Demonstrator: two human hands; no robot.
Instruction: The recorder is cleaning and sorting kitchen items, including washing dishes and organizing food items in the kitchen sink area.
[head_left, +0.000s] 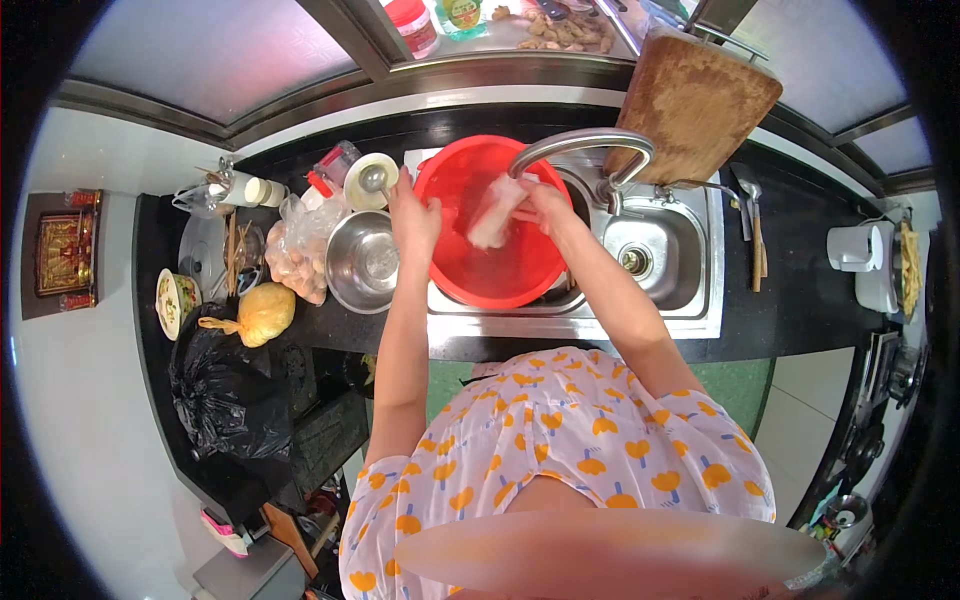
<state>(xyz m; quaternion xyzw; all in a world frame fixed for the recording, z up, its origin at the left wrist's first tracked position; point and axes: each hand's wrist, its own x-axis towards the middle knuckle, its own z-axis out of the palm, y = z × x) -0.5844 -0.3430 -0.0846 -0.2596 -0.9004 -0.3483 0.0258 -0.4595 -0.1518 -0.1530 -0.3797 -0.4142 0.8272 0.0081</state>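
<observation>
A large red plastic basin (499, 289) sits over the left bowl of a stainless steel double sink. My right hand (546, 206) is inside it, fingers on a wet whitish cloth-like piece (496, 214), under the arched faucet (581, 139). Liquid seems to lie in the basin. My left hand (415, 217) is at the basin's left rim, with its fingers by a small metal ladle (373, 178) that rests in a cream bowl (360, 196); whether they grip its handle I cannot tell. A steel mixing bowl (364, 262) lies partly behind my left wrist.
Left on the black counter are a clear bag of eggs (296, 262), a tied yellow bag (266, 313) and chopsticks (238, 251). A wooden cutting board (694, 105) leans behind the right sink bowl (660, 259). Knives (754, 232) lie to the right.
</observation>
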